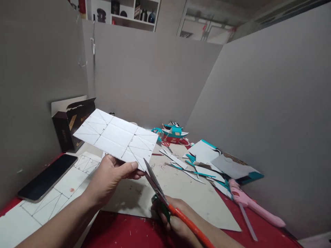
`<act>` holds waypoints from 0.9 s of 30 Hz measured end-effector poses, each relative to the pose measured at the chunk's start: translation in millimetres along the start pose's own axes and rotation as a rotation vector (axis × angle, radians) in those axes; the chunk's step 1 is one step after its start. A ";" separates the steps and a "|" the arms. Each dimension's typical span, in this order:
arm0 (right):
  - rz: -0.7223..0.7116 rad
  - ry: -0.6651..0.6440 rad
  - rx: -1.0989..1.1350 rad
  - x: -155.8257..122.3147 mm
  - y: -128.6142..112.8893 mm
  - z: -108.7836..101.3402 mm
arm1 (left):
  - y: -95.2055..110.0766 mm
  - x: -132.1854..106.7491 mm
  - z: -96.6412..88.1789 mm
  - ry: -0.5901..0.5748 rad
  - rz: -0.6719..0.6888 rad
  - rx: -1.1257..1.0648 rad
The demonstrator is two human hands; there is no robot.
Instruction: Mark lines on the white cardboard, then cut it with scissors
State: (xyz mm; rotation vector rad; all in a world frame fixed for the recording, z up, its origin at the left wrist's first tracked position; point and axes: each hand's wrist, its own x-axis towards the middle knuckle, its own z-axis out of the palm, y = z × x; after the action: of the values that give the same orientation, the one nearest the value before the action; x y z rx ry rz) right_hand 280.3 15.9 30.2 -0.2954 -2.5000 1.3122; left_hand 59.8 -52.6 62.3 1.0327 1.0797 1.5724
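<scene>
My left hand (pixel 113 172) grips a white card (pixel 119 132) by its near edge, thumb on top and fingers beneath. Thin pencil or pen lines, several of them diagonal, mark the card, and creases run across its middle. In my right hand (pixel 178 218) is a pair of scissors (pixel 157 187) with orange and green handles. Their blades are parted at the card's near right corner, close to my left thumb. Under both hands lies a large pale board (pixel 144 193) with small scraps on it.
A phone (pixel 49 177) rests on lined paper (pixel 49 203) at left, before a dark box (pixel 72 127). To the right are white and teal card offcuts (pixel 207 170) and a pink glue gun (pixel 256 205). Grey panels (pixel 155 75) enclose the red table (pixel 121 230).
</scene>
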 end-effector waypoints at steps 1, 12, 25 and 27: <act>-0.008 -0.010 0.008 0.2 -0.6 -0.3 | 0.2 0.0 -0.2 -0.001 0.002 -0.003; 0.008 0.092 -0.084 -2.0 7.3 4.8 | 1.0 -3.2 4.0 0.089 -0.009 0.176; 0.023 0.113 -0.095 -2.6 11.9 6.9 | 1.0 -3.5 5.2 0.106 0.004 0.252; 0.032 0.110 -0.101 -2.4 10.8 6.4 | 0.2 -3.2 5.1 0.100 0.008 0.257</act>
State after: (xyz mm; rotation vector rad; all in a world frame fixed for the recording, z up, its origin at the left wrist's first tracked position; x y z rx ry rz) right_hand 280.7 16.3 17.4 -0.4210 -2.4823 1.1503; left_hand 65.2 -54.9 63.4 1.1382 1.3752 1.5322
